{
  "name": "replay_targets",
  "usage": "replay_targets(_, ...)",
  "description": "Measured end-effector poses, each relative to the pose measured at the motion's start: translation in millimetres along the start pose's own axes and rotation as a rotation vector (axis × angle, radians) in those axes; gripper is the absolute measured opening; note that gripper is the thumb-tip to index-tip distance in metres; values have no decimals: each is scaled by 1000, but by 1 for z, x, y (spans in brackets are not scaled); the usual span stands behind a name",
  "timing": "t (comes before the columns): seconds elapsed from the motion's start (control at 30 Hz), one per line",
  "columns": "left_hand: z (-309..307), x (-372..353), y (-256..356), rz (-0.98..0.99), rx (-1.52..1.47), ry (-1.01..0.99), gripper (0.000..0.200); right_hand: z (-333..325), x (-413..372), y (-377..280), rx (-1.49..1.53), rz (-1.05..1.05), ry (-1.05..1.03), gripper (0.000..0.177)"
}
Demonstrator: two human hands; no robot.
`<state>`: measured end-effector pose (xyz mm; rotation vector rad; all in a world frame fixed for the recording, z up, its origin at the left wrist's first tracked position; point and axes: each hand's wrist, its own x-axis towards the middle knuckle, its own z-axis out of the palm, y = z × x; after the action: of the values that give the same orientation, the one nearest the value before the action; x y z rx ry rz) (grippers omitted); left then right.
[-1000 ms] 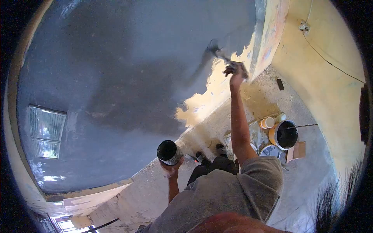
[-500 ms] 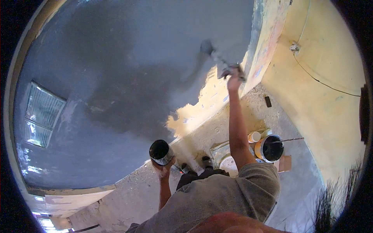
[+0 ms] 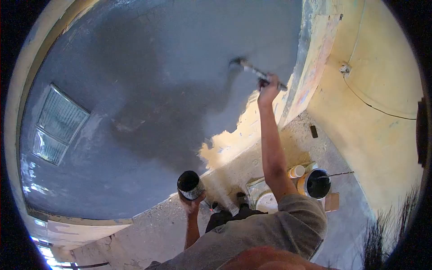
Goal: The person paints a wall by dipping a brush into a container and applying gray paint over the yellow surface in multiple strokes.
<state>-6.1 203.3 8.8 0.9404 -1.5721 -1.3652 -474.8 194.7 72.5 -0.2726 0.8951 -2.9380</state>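
Observation:
My right hand point(image 3: 268, 91) is wrapped round the handle of a paintbrush point(image 3: 256, 71) in front of the wall. The brush's dark head, blurred by motion, points up and left at the grey paint. Down near the foot of the wall, my left hand point(image 3: 191, 205) grips a paint pot point(image 3: 194, 192) from below and the side. The pot is tilted, and its inside looks dark. Grey paint covers most of the wall point(image 3: 189, 54), with a darker patch in the middle. A ragged cream-coloured area point(image 3: 229, 143) lies below my right hand.
On the floor to my right stand a large bucket point(image 3: 300, 185) of dark paint with a stick in it, a small white tub point(image 3: 296, 171) and a round white lid point(image 3: 266, 203). A dark phone-like object point(image 3: 314, 131) lies by the corner. A louvred window point(image 3: 62, 122) is at left.
My right hand has shifted slightly left with the brush, whose head is lower and further left. The pot sits a little lower and further right in view, as the whole view has shifted too.

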Motion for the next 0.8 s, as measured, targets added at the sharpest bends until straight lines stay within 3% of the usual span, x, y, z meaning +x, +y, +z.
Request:
replay_targets(0.1,0,7,1,33,75,0,73,50,-25,-58,224,-118,-111,19)
replay_targets(0.17,-5,6,-16,35,41,3,73,48,-35,-54,159,-241,-99,18)
replay_targets(0.23,-17,6,-39,75,-78,-32,73,15,-37,-8,-60,-314,-11,13)
replay_targets(0.27,-22,6,-45,69,-80,-33,73,-26,-30,36,-558,-483,-87,10)
replay_targets(0.3,-27,7,-50,29,-144,-63,72,-39,-52,53,-397,-297,-71,10)
replay_targets(0.33,-32,6,-52,-13,-209,-91,72,-44,-81,54,-291,-280,-84,13)
replay_targets(0.37,-32,5,-32,-13,-217,-89,72,-53,-98,52,-253,-133,-65,17)
replay_targets(0.43,-39,6,6,10,-29,-83,72,-74,-120,59,-489,-65,-11,18)
replay_targets(0.5,-61,-2,-20,-3,-147,-58,73,-83,-132,68,-611,-80,77,17)
replay_targets(0.57,-86,-1,-35,12,-274,-26,75,-55,-137,66,-601,8,98,19)
replay_targets(0.6,-103,-3,-39,77,-90,31,76,-50,-122,94,-505,-91,136,17)
replay_targets(0.63,-119,-8,-44,136,95,83,77,5,-145,49,-405,72,74,13)
replay_targets(0.67,-129,-7,-51,70,-58,75,79,45,-148,38,-404,-39,68,10)
replay_targets(0.73,-154,-12,-60,83,-131,113,80,108,-163,6,-208,65,-1,11)
replay_targets(0.8,-182,-18,-81,163,-240,169,78,139,-183,-19,-153,-12,-131,14)
